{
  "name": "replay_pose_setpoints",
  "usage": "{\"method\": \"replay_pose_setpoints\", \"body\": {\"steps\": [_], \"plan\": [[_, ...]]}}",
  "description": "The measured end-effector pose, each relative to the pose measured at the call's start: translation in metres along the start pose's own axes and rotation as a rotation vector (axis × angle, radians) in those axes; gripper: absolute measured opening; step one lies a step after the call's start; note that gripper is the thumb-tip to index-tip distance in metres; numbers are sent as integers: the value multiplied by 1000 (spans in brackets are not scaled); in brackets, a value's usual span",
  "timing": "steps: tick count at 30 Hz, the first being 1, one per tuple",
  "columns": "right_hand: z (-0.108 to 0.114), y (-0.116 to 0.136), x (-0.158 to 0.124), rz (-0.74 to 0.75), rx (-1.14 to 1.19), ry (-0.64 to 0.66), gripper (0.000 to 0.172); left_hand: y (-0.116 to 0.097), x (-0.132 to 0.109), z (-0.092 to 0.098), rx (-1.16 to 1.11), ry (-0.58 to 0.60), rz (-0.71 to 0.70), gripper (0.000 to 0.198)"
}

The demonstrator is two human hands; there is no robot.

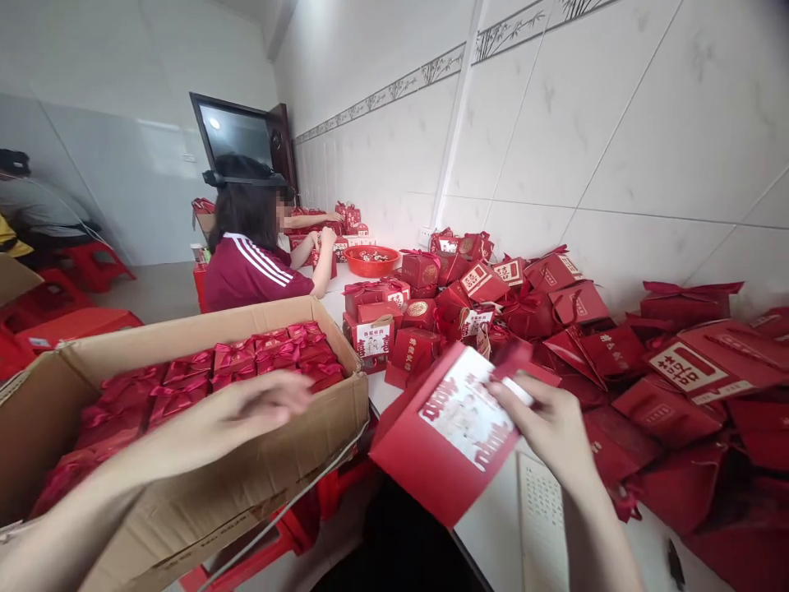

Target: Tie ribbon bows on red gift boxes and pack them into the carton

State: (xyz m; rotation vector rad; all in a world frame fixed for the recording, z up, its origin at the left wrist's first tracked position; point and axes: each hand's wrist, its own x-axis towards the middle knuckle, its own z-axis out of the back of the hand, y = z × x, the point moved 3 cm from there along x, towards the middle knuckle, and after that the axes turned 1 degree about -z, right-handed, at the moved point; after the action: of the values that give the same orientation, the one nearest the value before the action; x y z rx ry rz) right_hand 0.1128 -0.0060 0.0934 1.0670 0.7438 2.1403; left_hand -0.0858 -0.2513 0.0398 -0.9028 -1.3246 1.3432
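Observation:
My right hand (551,415) pinches the top edge of a red gift box (412,427) with a white printed panel, held tilted above the table's edge. Empty and slightly blurred, my left hand (265,403) hovers over the near wall of a cardboard carton (302,436), its fingers stretched out. Inside the carton stand rows of red gift boxes with ribbon bows (237,358). To the right, a large heap of similar red boxes (641,411) covers much of the table.
A paper with writing (542,510) and a black pen (676,564) lie on the white table. Further back are a red basin (371,261) of small items and a seated person (256,271) handling a box. Red stools (80,325) stand at left; a cord (289,506) crosses the carton's front.

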Motion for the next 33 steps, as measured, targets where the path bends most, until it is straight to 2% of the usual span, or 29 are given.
{"method": "replay_pose_setpoints", "body": {"steps": [2,4,7,9,12,18,26,29,33], "plan": [[-16,14,9,7,74,114,43,-5,29,3,-20,4,7,51],[-25,26,15,9,103,164,43,-12,63,2,-37,41,5,56],[-28,37,21,-14,96,143,43,-17,104,0,-27,174,31,56],[-28,42,24,-24,93,138,41,-16,118,2,-10,268,67,54],[-33,46,30,5,174,149,37,-12,121,8,-52,315,110,51],[-57,53,41,37,324,150,24,-8,108,21,-132,282,156,50],[-84,61,61,-17,405,279,17,-4,108,42,-138,187,197,42],[-91,60,65,-66,425,298,17,0,108,47,-126,185,191,46],[-99,65,65,-61,405,331,17,2,106,50,-221,241,212,59]]}}
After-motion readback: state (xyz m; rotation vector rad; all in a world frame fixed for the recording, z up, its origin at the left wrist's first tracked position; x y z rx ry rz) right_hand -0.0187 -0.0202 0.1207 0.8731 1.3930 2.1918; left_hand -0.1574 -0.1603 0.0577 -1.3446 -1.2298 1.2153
